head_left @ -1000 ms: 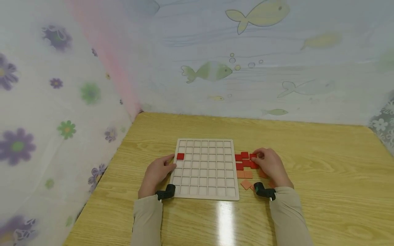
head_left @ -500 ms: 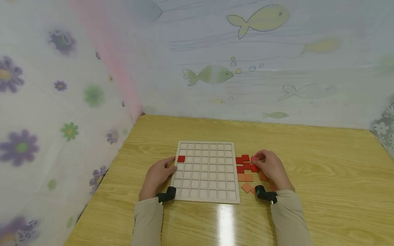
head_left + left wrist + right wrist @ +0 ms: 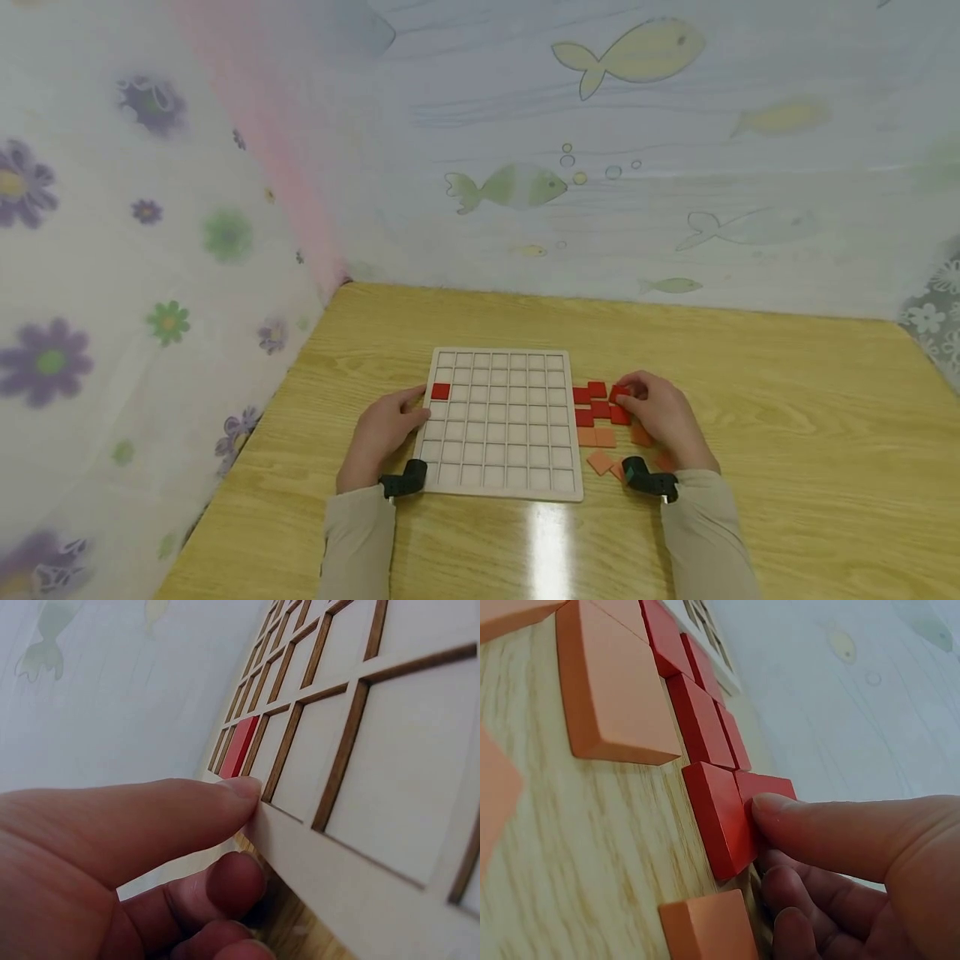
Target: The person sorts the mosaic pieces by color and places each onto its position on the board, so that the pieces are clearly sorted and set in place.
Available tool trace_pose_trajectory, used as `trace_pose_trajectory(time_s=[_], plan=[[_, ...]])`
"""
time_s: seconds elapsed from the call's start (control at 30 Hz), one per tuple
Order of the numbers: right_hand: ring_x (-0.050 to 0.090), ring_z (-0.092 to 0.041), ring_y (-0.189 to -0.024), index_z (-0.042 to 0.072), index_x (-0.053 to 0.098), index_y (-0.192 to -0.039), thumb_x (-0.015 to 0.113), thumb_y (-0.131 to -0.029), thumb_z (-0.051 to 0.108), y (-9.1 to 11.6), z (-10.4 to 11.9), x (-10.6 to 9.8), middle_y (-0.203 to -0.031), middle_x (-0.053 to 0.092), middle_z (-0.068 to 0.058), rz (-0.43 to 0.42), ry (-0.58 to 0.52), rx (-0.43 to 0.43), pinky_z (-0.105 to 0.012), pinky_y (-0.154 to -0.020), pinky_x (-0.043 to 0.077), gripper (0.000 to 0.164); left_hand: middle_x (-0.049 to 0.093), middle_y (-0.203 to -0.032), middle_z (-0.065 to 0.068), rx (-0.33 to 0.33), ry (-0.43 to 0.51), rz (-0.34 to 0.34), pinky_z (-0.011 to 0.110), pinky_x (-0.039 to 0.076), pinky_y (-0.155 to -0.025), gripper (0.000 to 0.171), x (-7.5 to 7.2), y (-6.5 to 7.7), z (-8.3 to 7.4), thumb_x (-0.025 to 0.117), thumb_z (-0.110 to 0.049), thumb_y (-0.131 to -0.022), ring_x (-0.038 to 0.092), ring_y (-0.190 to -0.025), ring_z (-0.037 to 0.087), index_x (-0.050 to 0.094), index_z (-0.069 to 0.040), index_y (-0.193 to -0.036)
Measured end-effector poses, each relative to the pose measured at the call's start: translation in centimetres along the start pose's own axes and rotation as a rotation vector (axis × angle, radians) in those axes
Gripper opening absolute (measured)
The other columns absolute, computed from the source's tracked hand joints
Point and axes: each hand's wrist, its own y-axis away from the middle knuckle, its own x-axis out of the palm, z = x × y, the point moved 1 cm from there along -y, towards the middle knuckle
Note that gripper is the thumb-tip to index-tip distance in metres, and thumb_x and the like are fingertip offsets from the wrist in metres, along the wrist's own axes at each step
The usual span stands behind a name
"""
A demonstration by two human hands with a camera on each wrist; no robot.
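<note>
Pale fabric wall point(image 3: 480, 100), decorated with fish and bubbles, stands behind a yellow-brown wood-grain table point(image 3: 810, 417). On the table lies one flat, pale, wooden-looking grid board point(image 3: 497, 433). My right grip point(image 3: 665, 417) is narrowed on one flat, square red tile point(image 3: 618, 392), thumb on its top face, at the right end of the red group; I cannot tell whether it is wholly clear of the surface. My left grip point(image 3: 381, 435) is relaxed, thumb and forefinger apart, touching the board's left edge.

For a sound pick-up, I judge these measures best: pinch near opposite edges; raise straight up, so the close neighbour is not dragged; level the tile in the fingers; press lightly on the left, so the board does not slide.

Count. Board: one, seven columns by seven rows, forty-nine cells. Red: seven, comprising one seated red tile point(image 3: 441, 392) in the left column, third row from the far edge; one in my right grip; five loose red tiles point(image 3: 601, 409) right of the board. Flat orange tiles point(image 3: 604, 437): six visible, some partly hidden.
</note>
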Motion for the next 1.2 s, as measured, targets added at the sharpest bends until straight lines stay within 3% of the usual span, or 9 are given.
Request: trace_pose_trajectory(time_s=[0.27, 0.8, 1.0, 1.2], plan=[[0.054, -0.03, -0.093, 0.006, 0.054, -0.117, 0.056, -0.089, 0.021, 0.0, -0.1, 0.0, -0.103, 0.058, -0.015, -0.035, 0.006, -0.03, -0.045, -0.078, 0.042, 0.032, 0.047, -0.069, 0.0, 0.008, -0.005, -0.009, 0.029, 0.031, -0.056, 0.047, 0.0, -0.1, -0.1, 0.061, -0.029, -0.084, 0.04, -0.058, 0.016, 0.05, -0.022, -0.129], [0.053, -0.025, -0.083, 0.008, 0.053, -0.117, 0.057, -0.088, 0.029, 0.2, 0.2, -0.1, -0.097, 0.058, -0.011, -0.121, -0.025, -0.013, -0.039, -0.071, 0.043, 0.036, 0.047, -0.068, 0.0, 0.016, -0.01, -0.02, 0.029, 0.031, -0.056, 0.046, 0.2, 0.0, -0.1, 0.061, -0.029, -0.084, 0.041, -0.058, 0.015, 0.05, -0.023, -0.129], [0.052, -0.023, -0.081, 0.011, 0.053, -0.118, 0.057, -0.087, 0.032, -0.1, 0.5, 0.3, -0.094, 0.057, -0.009, -0.104, -0.039, -0.002, -0.036, -0.069, 0.043, 0.038, 0.048, -0.069, -0.001, 0.009, -0.004, -0.015, 0.029, 0.031, -0.058, 0.047, 0.1, 0.0, -0.1, 0.061, -0.029, -0.085, 0.041, -0.06, 0.015, 0.049, -0.023, -0.13], [0.054, -0.019, -0.078, 0.014, 0.052, -0.122, 0.057, -0.087, 0.032, -0.3, 1.3, 0.7, -0.091, 0.058, -0.005, -0.06, -0.074, -0.05, -0.033, -0.068, 0.043, 0.039, 0.048, -0.071, 0.0, -0.006, -0.001, -0.013, 0.03, 0.032, -0.059, 0.047, 0.1, 0.0, 0.1, 0.06, -0.03, -0.085, 0.041, -0.061, 0.016, 0.049, -0.024, -0.13]])
